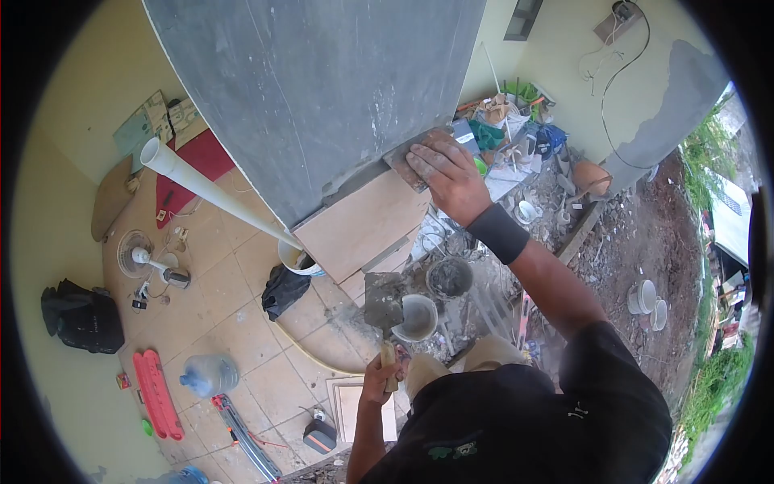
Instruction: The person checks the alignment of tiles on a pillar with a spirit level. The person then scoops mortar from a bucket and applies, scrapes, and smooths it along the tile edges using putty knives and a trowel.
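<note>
My right hand [445, 176], with a dark band on its wrist, grips a flat rectangular float [405, 166]. The float is pressed against the lower edge of the grey plastered wall [322, 89], just above the tan tiles [367, 222]. Down near my waist, my left hand [385, 376] is closed around the handle of a trowel [384, 300], whose square blade is coated in grey mortar. Beside that blade are a pale bucket [418, 318] and a dark bucket [450, 277] holding grey material.
A white pipe [210, 194] leans in a white bucket [300, 260] at the wall's corner. Tools, a water jug [210, 375], a red case [158, 394] and a black bag [82, 316] lie on the tiled floor. Rubble and debris [516, 129] cover the right side.
</note>
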A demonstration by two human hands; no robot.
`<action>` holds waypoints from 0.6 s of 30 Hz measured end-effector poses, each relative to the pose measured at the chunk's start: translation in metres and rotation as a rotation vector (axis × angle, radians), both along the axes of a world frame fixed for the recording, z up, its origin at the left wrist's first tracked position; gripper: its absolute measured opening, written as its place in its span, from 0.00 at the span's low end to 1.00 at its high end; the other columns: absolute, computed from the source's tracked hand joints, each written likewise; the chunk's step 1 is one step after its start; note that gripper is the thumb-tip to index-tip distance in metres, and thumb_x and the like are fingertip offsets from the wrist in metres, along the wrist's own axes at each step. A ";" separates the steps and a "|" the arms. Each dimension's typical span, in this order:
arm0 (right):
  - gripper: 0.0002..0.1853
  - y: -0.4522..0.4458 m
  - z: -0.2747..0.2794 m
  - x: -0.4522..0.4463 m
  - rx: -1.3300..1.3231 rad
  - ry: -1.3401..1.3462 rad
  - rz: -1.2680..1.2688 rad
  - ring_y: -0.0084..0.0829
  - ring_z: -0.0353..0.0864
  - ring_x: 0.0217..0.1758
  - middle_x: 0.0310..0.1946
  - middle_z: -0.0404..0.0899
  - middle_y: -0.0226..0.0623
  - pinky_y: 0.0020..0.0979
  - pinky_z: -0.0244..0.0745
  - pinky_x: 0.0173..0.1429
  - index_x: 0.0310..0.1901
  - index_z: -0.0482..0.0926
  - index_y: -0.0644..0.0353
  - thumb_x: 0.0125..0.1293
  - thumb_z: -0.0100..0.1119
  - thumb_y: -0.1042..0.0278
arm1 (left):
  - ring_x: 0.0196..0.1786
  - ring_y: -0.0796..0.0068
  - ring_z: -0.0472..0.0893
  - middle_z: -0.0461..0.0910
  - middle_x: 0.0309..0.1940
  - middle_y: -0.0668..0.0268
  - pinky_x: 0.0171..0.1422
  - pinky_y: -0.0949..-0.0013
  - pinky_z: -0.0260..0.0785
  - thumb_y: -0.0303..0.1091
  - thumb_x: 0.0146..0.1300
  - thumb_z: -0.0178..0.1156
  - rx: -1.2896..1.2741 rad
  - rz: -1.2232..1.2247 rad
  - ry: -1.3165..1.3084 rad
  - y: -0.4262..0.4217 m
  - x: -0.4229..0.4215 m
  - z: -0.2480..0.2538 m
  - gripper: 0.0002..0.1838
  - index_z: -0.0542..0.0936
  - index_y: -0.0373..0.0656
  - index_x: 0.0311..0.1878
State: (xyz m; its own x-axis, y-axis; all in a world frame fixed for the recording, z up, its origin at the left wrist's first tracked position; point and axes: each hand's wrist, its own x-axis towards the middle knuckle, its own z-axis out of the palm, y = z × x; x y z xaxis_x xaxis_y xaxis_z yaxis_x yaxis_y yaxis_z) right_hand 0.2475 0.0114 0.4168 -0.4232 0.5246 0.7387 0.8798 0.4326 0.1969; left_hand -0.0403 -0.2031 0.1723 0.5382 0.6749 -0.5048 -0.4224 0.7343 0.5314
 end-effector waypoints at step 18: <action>0.21 0.001 -0.005 0.005 -0.093 -0.003 -0.022 0.38 0.75 0.59 0.50 0.79 0.36 0.43 0.65 0.64 0.51 0.79 0.60 0.52 0.55 0.78 | 0.28 0.77 0.76 0.76 0.31 0.66 0.34 0.75 0.69 0.24 0.59 0.62 -0.037 0.013 0.005 0.000 0.018 0.008 0.16 0.74 0.37 0.50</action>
State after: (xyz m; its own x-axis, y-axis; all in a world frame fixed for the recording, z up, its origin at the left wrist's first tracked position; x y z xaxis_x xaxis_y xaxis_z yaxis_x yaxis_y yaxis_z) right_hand 0.2527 0.0121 0.4120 -0.4128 0.6004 0.6849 0.8890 0.4293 0.1594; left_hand -0.0222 -0.2029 0.1807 0.5269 0.6625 -0.5324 -0.4297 0.7481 0.5057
